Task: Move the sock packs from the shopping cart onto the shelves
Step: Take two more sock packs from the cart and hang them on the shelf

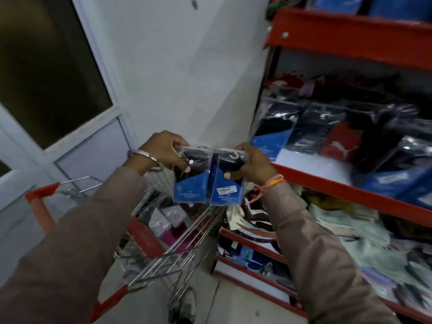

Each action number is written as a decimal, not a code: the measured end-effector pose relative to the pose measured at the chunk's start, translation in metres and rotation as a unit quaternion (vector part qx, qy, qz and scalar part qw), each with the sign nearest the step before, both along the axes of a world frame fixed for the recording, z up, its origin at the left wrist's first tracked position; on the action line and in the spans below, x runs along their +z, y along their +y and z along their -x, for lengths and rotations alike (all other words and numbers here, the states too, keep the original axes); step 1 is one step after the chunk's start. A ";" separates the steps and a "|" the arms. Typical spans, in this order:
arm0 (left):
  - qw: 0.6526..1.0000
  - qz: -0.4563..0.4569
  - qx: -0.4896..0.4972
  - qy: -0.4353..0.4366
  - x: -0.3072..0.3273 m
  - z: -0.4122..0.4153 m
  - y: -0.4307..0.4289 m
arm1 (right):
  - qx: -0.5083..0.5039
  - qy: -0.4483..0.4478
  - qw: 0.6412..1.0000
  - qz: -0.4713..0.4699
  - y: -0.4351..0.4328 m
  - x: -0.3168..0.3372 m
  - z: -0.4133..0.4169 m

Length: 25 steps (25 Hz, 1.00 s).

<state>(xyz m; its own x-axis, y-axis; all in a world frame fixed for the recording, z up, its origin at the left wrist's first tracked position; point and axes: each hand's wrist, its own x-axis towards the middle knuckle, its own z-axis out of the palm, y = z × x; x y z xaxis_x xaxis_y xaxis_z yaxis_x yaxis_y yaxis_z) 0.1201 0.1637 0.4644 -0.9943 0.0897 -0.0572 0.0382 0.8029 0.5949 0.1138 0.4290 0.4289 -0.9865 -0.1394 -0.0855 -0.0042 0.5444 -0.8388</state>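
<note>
Now we hold two blue sock packs side by side above the shopping cart (pixel 163 242): our left hand (pixel 163 148) grips one pack (pixel 190 181), our right hand (pixel 252 163) the other pack (pixel 225 188). Blurry red shelves (pixel 339 185) stand just beside them, maybe holding more packs.

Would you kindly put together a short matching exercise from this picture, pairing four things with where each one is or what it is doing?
Things:
1. left hand
2. right hand
3. shopping cart
4. red pack with a white leaping-cat logo

Places or states:
A. lying on the red shelf at the right
B. standing on the floor below the hands, with packs inside
C. holding the sock pack that bears a white price sticker
D. holding the sock pack without a sticker

Pairs: 1-D, 2-C, 3-B, 4-A
</note>
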 end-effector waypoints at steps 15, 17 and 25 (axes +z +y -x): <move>0.974 0.034 -0.156 0.159 0.132 0.026 0.264 | -0.257 0.116 0.957 -0.059 0.239 0.123 -0.031; 0.976 0.046 -0.151 0.151 0.121 0.036 0.276 | -0.275 0.112 0.952 -0.069 0.246 0.112 -0.026; 0.973 0.108 -0.159 0.130 0.074 0.062 0.294 | -0.242 0.082 0.963 -0.087 0.247 0.079 -0.016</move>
<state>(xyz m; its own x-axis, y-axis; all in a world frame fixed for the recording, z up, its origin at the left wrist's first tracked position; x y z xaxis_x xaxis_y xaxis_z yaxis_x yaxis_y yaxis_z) 0.0581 0.4575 0.5388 -0.9017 0.4084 0.1418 0.4316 0.8313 0.3501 0.1297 0.6756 0.5082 -0.9347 0.3422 0.0958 0.1610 0.6481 -0.7444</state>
